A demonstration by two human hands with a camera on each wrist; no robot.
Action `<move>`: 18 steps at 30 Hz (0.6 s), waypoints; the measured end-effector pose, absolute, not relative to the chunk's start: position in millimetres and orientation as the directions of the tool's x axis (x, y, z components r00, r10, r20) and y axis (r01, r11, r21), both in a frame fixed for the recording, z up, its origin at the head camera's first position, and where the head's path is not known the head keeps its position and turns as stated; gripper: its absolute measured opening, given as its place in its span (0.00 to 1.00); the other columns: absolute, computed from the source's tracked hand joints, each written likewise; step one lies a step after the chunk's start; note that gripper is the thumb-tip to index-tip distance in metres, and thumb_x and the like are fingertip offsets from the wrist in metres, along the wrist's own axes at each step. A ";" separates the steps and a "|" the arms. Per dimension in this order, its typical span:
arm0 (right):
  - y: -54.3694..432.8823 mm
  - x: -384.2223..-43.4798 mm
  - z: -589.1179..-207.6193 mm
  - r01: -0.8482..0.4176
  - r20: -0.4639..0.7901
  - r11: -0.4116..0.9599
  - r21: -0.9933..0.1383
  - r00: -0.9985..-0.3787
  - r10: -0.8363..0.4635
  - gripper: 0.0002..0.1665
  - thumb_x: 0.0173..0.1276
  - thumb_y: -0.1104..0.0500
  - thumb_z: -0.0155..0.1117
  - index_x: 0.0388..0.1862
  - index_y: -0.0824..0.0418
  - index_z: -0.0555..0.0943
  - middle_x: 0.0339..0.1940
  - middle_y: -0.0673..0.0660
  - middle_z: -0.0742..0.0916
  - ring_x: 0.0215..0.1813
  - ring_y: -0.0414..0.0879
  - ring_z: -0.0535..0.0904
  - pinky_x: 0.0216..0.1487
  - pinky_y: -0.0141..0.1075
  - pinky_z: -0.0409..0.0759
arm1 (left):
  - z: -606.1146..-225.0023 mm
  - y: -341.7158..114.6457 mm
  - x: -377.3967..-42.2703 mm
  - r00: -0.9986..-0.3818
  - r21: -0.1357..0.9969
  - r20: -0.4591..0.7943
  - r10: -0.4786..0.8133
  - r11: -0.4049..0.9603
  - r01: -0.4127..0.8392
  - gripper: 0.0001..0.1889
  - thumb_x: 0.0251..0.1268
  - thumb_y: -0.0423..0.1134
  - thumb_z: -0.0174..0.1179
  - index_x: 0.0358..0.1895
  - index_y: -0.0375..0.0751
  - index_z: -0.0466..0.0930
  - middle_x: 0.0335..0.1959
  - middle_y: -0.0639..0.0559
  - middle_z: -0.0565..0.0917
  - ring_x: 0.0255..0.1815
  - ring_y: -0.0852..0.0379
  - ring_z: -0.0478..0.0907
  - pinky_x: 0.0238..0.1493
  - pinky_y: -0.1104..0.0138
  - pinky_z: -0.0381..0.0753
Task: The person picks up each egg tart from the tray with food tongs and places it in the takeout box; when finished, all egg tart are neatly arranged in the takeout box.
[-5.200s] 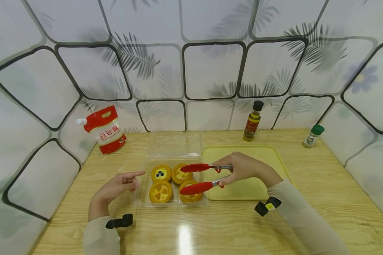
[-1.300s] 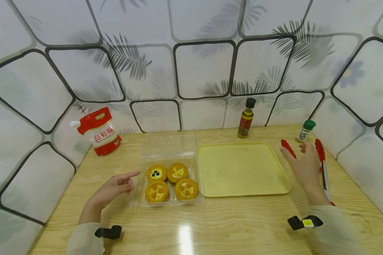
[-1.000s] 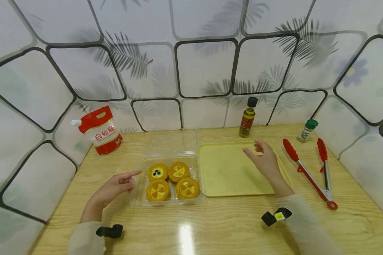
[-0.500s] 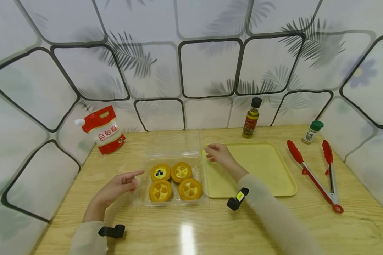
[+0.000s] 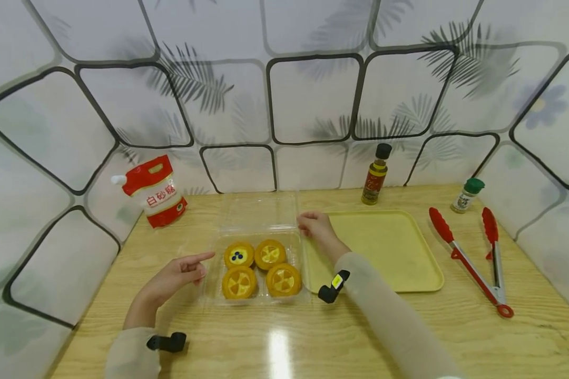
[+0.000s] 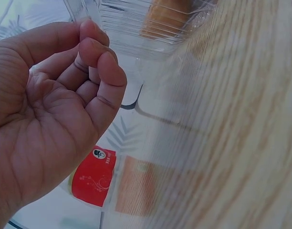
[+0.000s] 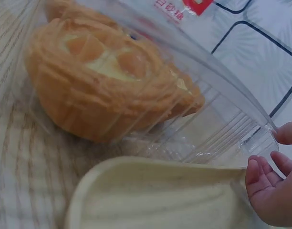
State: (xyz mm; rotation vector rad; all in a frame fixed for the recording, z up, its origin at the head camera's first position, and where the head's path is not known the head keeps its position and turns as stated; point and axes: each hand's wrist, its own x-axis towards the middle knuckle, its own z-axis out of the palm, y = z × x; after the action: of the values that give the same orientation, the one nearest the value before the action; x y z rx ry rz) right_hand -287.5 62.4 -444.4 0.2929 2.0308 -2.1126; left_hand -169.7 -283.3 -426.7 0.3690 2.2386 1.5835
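An opened clear plastic box (image 5: 253,302) holds several egg tarts; one tart (image 5: 239,256) has blueberries, and a nearer one (image 5: 283,280) has yellow-orange wedges. Its clear lid (image 5: 258,210) lies folded back behind it. My right hand (image 5: 315,227) is at the box's back right corner, by the hinge. In the right wrist view its curled fingertips (image 7: 287,133) meet the box's rim, one digit above and others below. My left hand (image 5: 173,279) stays beside the box's left side, index finger straight toward the wall, other fingers loosely curled.
A yellow tray (image 5: 384,252) stands right against the box. Red-tipped tongs (image 5: 474,268) lie spread to its right. Behind are an oil bottle (image 5: 374,176) and a green-capped seasoning jar (image 5: 467,196); a red and white sugar pouch (image 5: 156,192) leans at the back left.
The right hand carried the tongs from over the tarts to the right of the tray and released them. It then moved left across the tray to the box's corner. The left hand stays put.
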 end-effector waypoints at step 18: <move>62.6 -273.1 -442.1 0.124 -0.129 -0.238 -0.963 -0.992 0.008 0.09 0.64 0.70 0.61 0.43 0.62 0.77 0.36 0.49 0.80 0.35 0.40 0.76 0.36 0.34 0.75 | -429.6 -282.8 -167.2 -0.896 0.947 -0.163 0.414 0.320 -0.025 0.28 0.72 0.39 0.51 0.70 0.29 0.58 0.29 0.54 0.73 0.32 0.59 0.72 0.45 0.69 0.72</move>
State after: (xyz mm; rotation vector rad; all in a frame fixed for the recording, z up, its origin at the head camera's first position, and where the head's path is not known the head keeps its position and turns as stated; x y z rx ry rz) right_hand -273.1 62.6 -442.1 0.1643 1.8920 -2.4098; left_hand -167.2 -282.8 -429.6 0.3456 2.2158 1.5994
